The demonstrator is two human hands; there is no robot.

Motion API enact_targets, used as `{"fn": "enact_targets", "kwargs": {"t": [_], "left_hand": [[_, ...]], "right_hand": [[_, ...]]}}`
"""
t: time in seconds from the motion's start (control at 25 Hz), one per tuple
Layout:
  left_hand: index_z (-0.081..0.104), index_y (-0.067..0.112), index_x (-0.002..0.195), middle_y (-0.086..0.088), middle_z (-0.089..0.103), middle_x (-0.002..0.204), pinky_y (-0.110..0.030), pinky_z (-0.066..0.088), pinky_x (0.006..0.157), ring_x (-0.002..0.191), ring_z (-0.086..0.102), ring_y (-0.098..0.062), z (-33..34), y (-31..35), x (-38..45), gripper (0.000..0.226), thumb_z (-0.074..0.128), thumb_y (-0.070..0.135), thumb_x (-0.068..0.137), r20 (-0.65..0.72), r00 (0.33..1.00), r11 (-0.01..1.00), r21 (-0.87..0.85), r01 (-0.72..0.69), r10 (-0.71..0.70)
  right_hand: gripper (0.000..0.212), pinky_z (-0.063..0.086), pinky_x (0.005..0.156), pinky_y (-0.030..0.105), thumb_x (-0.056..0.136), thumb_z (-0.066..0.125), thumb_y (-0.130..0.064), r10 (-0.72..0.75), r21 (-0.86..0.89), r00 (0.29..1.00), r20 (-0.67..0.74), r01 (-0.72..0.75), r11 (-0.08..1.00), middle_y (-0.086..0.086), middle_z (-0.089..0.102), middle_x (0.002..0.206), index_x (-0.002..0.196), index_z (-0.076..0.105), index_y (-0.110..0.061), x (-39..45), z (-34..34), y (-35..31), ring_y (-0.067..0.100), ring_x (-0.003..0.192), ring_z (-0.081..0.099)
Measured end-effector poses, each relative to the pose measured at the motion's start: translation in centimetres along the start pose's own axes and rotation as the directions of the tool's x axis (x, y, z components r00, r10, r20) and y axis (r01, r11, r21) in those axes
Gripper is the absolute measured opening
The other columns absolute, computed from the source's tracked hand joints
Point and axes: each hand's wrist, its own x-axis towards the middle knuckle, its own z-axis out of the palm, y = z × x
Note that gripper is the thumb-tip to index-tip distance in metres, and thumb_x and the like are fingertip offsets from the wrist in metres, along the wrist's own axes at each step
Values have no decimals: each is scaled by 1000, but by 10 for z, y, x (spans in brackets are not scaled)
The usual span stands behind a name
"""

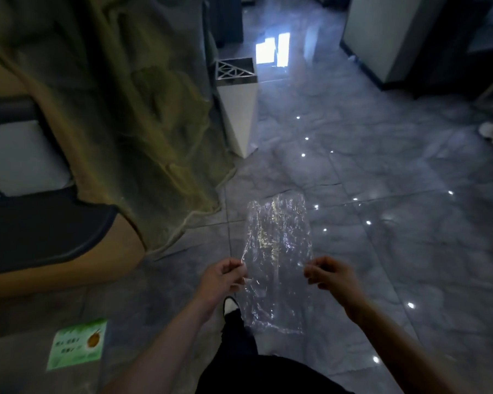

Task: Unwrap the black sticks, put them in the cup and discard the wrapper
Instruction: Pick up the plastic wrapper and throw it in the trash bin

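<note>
While both arms reach in from the bottom of the frame, the left hand (224,275) pinches the left edge of the wrapper (278,260) between thumb and fingers. The right hand (329,273) is curled at the wrapper's right edge, fingers pressed together, seemingly pinching it, though the clear film makes contact hard to confirm. Held flat, the crinkled wrapper sits at lower centre over the glossy floor (382,166). A white bin (238,109) stands at upper centre beside a drape (120,115). A shoe (230,304) shows below the left hand, and a green sticker (77,344) lies at lower left.
</note>
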Motion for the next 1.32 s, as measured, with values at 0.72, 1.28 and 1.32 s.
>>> {"fn": "enact_targets", "kwargs": {"t": [0.72, 1.28, 1.32], "left_hand": [[65, 16, 78, 1, 64, 63, -20, 47, 54, 53, 56, -8, -53, 149, 280, 17, 70, 1, 85, 155, 981, 980, 139, -140, 118], [65, 14, 77, -2, 63, 64, -12, 45, 50, 51, 55, -6, -16, 246, 445, 18, 70, -2, 83, 150, 979, 977, 144, -158, 136], [64, 15, 77, -2, 63, 64, -13, 45, 50, 52, 55, -8, -7, 256, 457, 18, 70, -1, 84, 144, 981, 977, 148, -151, 130]], "right_hand": [[4, 49, 65, 24, 84, 71, -20, 17, -24, 968, -249, -24, 999, 2, 74, 84, 88, 72, -19, 233, 29, -142, 15, 77, 68], [11, 49, 70, 25, 88, 66, -19, 33, -23, 979, -202, -39, 999, 7, 71, 94, 97, 70, -14, 393, -28, -210, 21, 87, 66], [11, 50, 70, 26, 88, 66, -19, 30, -21, 979, -203, -35, 999, 7, 71, 94, 97, 70, -14, 406, -39, -215, 22, 87, 66]]}}
